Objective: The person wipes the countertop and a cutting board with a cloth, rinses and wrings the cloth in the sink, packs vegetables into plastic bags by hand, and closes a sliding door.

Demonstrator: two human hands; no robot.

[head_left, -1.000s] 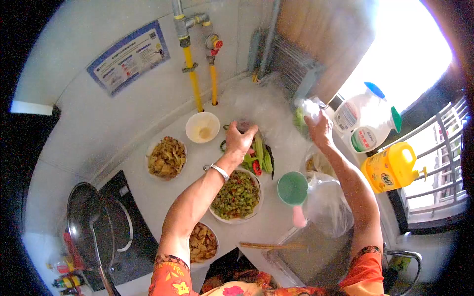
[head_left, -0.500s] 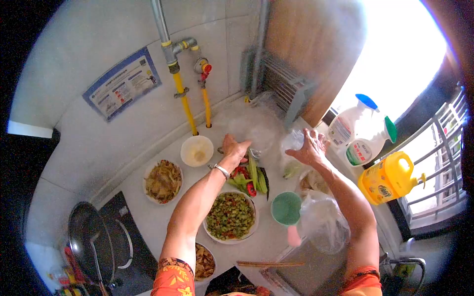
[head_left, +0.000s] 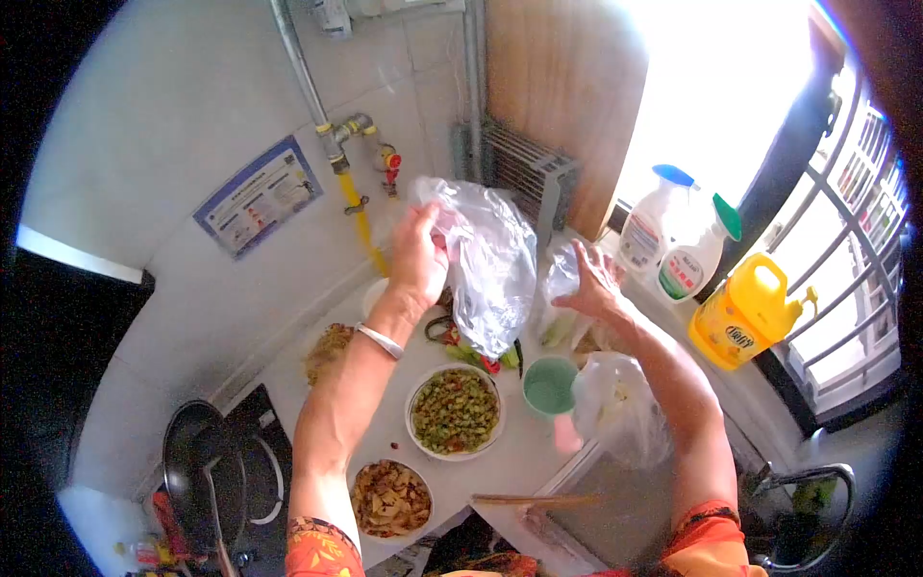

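Note:
My left hand [head_left: 421,260] is closed on the upper left edge of a clear plastic bag [head_left: 492,264], which hangs crumpled above the counter. Behind and below that bag, green and red peppers [head_left: 490,362] show in part. My right hand [head_left: 598,284] is at the back right with thumb and fingers apart, beside a second clear bag [head_left: 561,279] with something pale green in it. Whether the fingertips touch this bag I cannot tell. Nearer me stands a plate of chopped green vegetables [head_left: 454,411], beside a green ladle-like scoop [head_left: 552,387] with a pink handle.
A dish of brown sliced food [head_left: 391,498] stands at the front, another dish [head_left: 330,352] behind my left forearm. Chopsticks [head_left: 534,500] lie near the sink. Spray bottles [head_left: 656,219] and a yellow jug [head_left: 745,313] line the windowsill. A wok [head_left: 200,462] sits at left.
My left hand has lifted the clear bag up off the back of the counter. My right hand stays near the second bag. The view has shifted slightly.

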